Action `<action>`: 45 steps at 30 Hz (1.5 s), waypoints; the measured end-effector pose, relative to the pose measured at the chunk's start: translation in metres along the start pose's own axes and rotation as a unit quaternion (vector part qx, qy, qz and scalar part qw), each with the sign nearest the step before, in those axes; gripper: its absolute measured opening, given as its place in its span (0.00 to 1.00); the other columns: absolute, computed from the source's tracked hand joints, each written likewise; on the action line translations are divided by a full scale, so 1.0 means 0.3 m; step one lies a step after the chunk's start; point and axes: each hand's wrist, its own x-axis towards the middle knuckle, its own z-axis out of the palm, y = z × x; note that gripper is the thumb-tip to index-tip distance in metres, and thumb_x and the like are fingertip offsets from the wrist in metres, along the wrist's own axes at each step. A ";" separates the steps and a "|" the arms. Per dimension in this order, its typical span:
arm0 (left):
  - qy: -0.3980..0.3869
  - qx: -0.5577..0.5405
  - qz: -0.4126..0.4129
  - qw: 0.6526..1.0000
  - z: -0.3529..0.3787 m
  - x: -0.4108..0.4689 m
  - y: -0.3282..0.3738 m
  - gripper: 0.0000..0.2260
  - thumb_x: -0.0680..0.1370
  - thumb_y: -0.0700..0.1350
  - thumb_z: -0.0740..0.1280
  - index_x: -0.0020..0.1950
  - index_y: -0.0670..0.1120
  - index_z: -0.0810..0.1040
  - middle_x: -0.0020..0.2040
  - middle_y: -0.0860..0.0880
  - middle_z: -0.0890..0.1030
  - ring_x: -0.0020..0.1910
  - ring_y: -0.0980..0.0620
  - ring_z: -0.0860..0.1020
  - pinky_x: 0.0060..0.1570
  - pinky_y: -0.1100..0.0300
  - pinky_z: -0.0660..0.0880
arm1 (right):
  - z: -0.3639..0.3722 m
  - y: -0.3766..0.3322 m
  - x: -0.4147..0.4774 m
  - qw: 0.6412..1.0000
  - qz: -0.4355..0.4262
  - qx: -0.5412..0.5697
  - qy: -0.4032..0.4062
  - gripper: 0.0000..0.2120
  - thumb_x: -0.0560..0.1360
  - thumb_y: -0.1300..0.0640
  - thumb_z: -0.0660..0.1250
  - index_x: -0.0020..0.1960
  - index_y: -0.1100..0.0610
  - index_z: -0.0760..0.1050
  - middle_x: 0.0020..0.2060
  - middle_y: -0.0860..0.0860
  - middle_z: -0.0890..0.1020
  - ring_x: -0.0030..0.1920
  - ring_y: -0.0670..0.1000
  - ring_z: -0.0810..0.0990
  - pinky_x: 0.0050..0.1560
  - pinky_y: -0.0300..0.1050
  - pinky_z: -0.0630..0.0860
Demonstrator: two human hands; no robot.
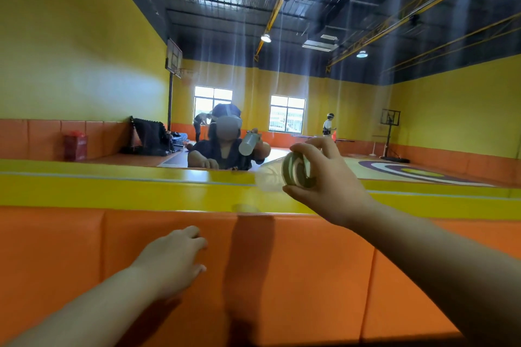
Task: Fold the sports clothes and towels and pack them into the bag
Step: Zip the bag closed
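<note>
The right hand (pixel 324 177) wraps its fingers round a clear plastic bottle (pixel 294 173), and the left hand (pixel 172 259) hangs loosely curled and empty in front of the orange padded wall (pixel 310 276). No clothes, towels or bag are in view. With one hand busy holding the bottle, folding would probably come out lopsided, or the bottle might slip and fall.

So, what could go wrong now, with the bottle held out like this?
1. The right hand holds the bottle by one end, out over the yellow ledge; it looks blurred, so it may slip and fall there.
2. Nothing to fold or pack is in view, and only the left hand, open near the orange padding, is free for folding.
</note>
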 end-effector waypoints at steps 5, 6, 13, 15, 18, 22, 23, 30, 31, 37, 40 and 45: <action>-0.036 0.001 -0.011 0.999 -0.020 -0.246 -0.050 0.16 0.76 0.59 0.62 0.62 0.57 0.73 0.61 0.59 0.71 0.60 0.55 0.74 0.55 0.58 0.72 | -0.013 -0.129 -0.142 0.998 -0.022 0.043 -0.037 0.32 0.67 0.49 0.76 0.68 0.49 0.69 0.60 0.46 0.66 0.58 0.47 0.71 0.58 0.39 0.70; -0.045 0.007 -0.012 0.999 -0.021 -0.295 -0.056 0.16 0.77 0.60 0.61 0.62 0.57 0.72 0.61 0.59 0.71 0.60 0.56 0.74 0.54 0.59 0.72 | -0.008 -0.151 -0.174 0.997 -0.026 0.054 -0.046 0.32 0.66 0.49 0.76 0.67 0.49 0.69 0.58 0.45 0.66 0.58 0.47 0.71 0.57 0.40 0.71; -0.105 -0.043 -0.039 0.993 0.022 -0.583 -0.113 0.11 0.78 0.58 0.59 0.57 0.58 0.76 0.54 0.60 0.74 0.54 0.58 0.74 0.51 0.59 0.72 | 0.089 -0.279 -0.389 0.989 -0.044 0.102 -0.099 0.33 0.64 0.44 0.72 0.67 0.49 0.70 0.58 0.44 0.67 0.59 0.44 0.69 0.58 0.36 0.67; -0.112 -0.056 -0.040 0.991 0.040 -0.640 -0.115 0.11 0.80 0.55 0.58 0.58 0.58 0.76 0.55 0.60 0.74 0.54 0.58 0.74 0.51 0.60 0.72 | 0.126 -0.315 -0.446 0.987 -0.038 0.118 -0.105 0.33 0.64 0.45 0.72 0.67 0.50 0.71 0.58 0.45 0.68 0.58 0.45 0.69 0.57 0.36 0.66; -0.106 -0.095 -0.050 0.989 0.061 -0.693 -0.123 0.12 0.79 0.53 0.60 0.61 0.56 0.76 0.57 0.58 0.75 0.58 0.58 0.73 0.54 0.62 0.70 | 0.185 -0.356 -0.522 0.980 -0.023 0.156 -0.119 0.32 0.64 0.47 0.74 0.67 0.51 0.71 0.57 0.44 0.68 0.58 0.45 0.69 0.56 0.31 0.65; -0.103 -0.116 -0.059 0.986 0.070 -0.740 -0.131 0.12 0.77 0.54 0.63 0.60 0.56 0.77 0.57 0.59 0.77 0.58 0.58 0.73 0.56 0.63 0.69 | 0.246 -0.403 -0.592 0.967 0.000 0.197 -0.160 0.32 0.65 0.49 0.76 0.67 0.48 0.70 0.59 0.42 0.68 0.59 0.42 0.69 0.56 0.33 0.68; -0.112 -0.119 -0.059 0.985 0.072 -0.747 -0.129 0.12 0.77 0.54 0.64 0.59 0.55 0.78 0.57 0.59 0.78 0.57 0.58 0.74 0.55 0.63 0.69 | 0.259 -0.411 -0.604 0.965 -0.002 0.202 -0.165 0.32 0.65 0.49 0.75 0.67 0.48 0.70 0.59 0.42 0.68 0.59 0.42 0.69 0.56 0.33 0.68; -0.150 -0.167 -0.107 0.969 0.088 -0.732 -0.167 0.08 0.78 0.52 0.63 0.50 0.54 0.82 0.47 0.57 0.81 0.48 0.58 0.76 0.51 0.60 0.72 | 0.279 -0.423 -0.647 0.957 -0.045 0.207 -0.197 0.31 0.65 0.43 0.71 0.67 0.47 0.71 0.60 0.42 0.69 0.61 0.43 0.70 0.59 0.38 0.69; -0.160 -0.147 -0.113 0.970 0.095 -0.722 -0.174 0.08 0.78 0.51 0.63 0.50 0.53 0.82 0.46 0.56 0.78 0.48 0.56 0.75 0.49 0.61 0.70 | 0.277 -0.423 -0.650 0.957 -0.054 0.208 -0.197 0.31 0.65 0.44 0.72 0.67 0.47 0.71 0.60 0.42 0.70 0.61 0.44 0.70 0.59 0.40 0.70; -0.210 0.022 -0.146 0.966 0.101 -0.672 -0.176 0.16 0.78 0.53 0.60 0.66 0.56 0.72 0.52 0.49 0.63 0.52 0.47 0.69 0.47 0.54 0.70 | 0.270 -0.427 -0.636 0.945 -0.083 0.239 -0.207 0.31 0.66 0.49 0.75 0.67 0.50 0.71 0.62 0.43 0.71 0.65 0.44 0.70 0.63 0.47 0.71; -0.200 0.079 -0.181 0.960 0.085 -0.662 -0.195 0.23 0.77 0.55 0.60 0.70 0.67 0.59 0.61 0.47 0.62 0.56 0.43 0.69 0.48 0.53 0.70 | 0.283 -0.423 -0.626 0.940 -0.093 0.251 -0.212 0.32 0.66 0.53 0.76 0.68 0.51 0.71 0.62 0.44 0.71 0.66 0.45 0.70 0.63 0.48 0.71; -0.166 0.039 -0.187 0.967 0.112 -0.654 -0.228 0.18 0.82 0.55 0.51 0.71 0.69 0.56 0.51 0.48 0.71 0.51 0.43 0.76 0.44 0.54 0.71 | 0.320 -0.448 -0.579 0.935 -0.105 0.262 -0.215 0.31 0.67 0.53 0.73 0.69 0.52 0.70 0.64 0.46 0.70 0.67 0.44 0.68 0.64 0.45 0.70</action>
